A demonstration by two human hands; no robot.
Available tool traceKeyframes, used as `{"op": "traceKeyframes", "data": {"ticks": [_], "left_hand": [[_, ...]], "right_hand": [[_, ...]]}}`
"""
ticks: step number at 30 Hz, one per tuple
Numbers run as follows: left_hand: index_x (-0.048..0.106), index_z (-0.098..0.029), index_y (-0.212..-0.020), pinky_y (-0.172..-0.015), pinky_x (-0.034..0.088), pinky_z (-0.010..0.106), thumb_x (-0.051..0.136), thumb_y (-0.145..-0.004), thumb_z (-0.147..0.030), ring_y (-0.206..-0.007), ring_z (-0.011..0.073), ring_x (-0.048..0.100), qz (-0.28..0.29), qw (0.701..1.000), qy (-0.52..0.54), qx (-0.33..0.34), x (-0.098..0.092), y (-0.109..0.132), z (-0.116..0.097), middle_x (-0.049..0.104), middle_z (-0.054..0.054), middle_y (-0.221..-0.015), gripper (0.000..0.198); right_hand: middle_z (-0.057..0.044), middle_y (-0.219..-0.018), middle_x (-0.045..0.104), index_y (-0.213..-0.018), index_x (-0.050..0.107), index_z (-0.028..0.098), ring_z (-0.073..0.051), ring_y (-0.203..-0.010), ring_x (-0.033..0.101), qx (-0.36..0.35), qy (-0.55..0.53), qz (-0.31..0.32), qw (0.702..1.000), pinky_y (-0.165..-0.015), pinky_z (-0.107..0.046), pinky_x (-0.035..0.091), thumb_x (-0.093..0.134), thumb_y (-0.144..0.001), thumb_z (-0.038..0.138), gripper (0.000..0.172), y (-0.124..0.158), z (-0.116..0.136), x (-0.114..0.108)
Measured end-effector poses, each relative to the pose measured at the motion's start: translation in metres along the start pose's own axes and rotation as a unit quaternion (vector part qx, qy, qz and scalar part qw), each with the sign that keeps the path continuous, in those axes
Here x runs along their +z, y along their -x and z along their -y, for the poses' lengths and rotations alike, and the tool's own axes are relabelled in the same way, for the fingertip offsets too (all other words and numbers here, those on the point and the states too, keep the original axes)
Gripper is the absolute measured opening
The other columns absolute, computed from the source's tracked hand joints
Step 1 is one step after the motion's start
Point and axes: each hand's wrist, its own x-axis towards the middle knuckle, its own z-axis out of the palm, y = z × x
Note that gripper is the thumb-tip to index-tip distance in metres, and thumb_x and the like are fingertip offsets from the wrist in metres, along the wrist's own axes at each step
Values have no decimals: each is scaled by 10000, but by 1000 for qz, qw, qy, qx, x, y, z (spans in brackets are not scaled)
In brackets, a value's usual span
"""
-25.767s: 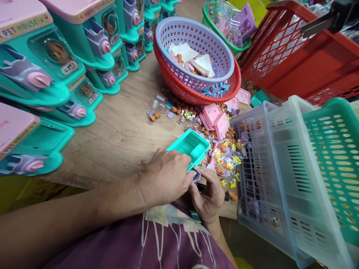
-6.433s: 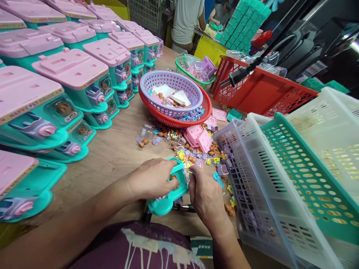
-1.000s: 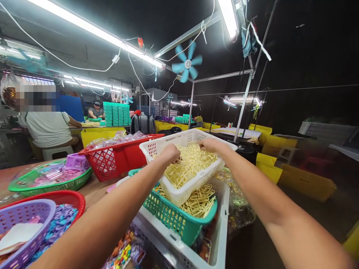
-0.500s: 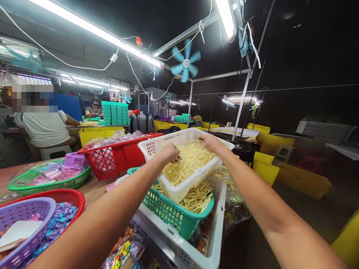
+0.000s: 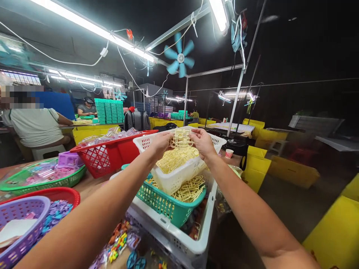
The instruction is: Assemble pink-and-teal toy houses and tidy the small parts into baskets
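Between my two hands is a pale yellow plastic sprue frame (image 5: 181,138) with small moulded parts in it, held up above a white basket (image 5: 179,175). My left hand (image 5: 161,145) pinches its left edge. On the opposite edge, my right hand (image 5: 204,143) grips it between thumb and fingers. Many pale yellow sprue pieces (image 5: 176,158) fill the white basket below. That basket rests tilted on a green basket (image 5: 168,203), which holds more yellow pieces. Under both stands a larger white crate (image 5: 193,243).
A red basket (image 5: 112,157) of clear-wrapped items stands at the left, beside a green tray (image 5: 56,181). Nearer are a purple basket (image 5: 25,213) and a red basin (image 5: 70,194) with purple and blue parts. A paper cup (image 5: 229,153) sits at the right. Other people work behind.
Both hands have risen out of the white basket's heap and come together on a yellow sprue frame, now held up. The view has shifted slightly right.
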Motion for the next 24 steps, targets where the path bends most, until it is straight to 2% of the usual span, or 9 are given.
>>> {"op": "traceKeyframes", "data": {"ticks": [6, 9, 15, 18, 20, 22, 24], "left_hand": [[647, -128, -906, -593, 531, 242, 557, -888, -247, -620, 130, 656, -36, 993, 111, 34, 23, 38, -7, 715, 80, -804, 150], [638, -142, -950, -689, 570, 283, 494, -925, -232, -680, 135, 682, -54, 985, 155, 46, 40, 51, -6, 726, 69, -829, 172], [628, -152, -911, -836, 562, 303, 447, -955, -178, -783, 132, 703, -76, 941, 308, 119, 70, 68, -6, 736, 37, -846, 189], [639, -162, -938, -883, 539, 306, 443, -969, -244, -860, 149, 704, -73, 931, 319, 164, 80, 77, -1, 738, 50, -918, 215], [648, -169, -983, -921, 513, 307, 489, -956, -343, -950, 169, 690, -49, 932, 294, 206, 85, 84, 6, 728, 65, -1001, 237], [648, -179, -1040, -958, 483, 303, 603, -892, -384, -1021, 181, 664, -19, 937, 248, 245, 85, 93, 15, 706, 65, -1076, 256], [634, -188, -1082, -972, 464, 301, 659, -847, -348, -1041, 177, 641, -8, 944, 205, 256, 81, 102, 25, 687, 57, -1101, 285]], "right_hand": [[44, -714, 603, -910, 555, 183, -87, -576, 563, -25, -42, -30, 998, -436, -164, 447, 741, -718, 417, 355, 25, 13, 3], [49, -696, 603, -867, 540, 185, -75, -534, 547, -15, -57, -38, 998, -433, -161, 440, 700, -764, 441, 319, 37, 19, 6], [66, -712, 592, -842, 514, 197, -57, -562, 548, -13, -140, -85, 986, -523, -165, 464, 650, -829, 409, 252, 61, 36, 8], [64, -732, 605, -850, 513, 201, -57, -597, 555, -4, -194, -88, 977, -548, -161, 448, 653, -822, 386, 234, 75, 42, 9], [59, -748, 612, -848, 518, 201, -57, -610, 552, 0, -209, -87, 974, -547, -158, 426, 639, -822, 369, 209, 84, 42, 9], [56, -758, 613, -839, 522, 202, -59, -628, 548, -2, -199, -76, 977, -557, -161, 415, 655, -801, 396, 238, 92, 37, 6], [54, -773, 612, -829, 528, 203, -67, -659, 551, 3, -160, -53, 986, -575, -167, 414, 686, -766, 451, 301, 102, 29, -3]]}}
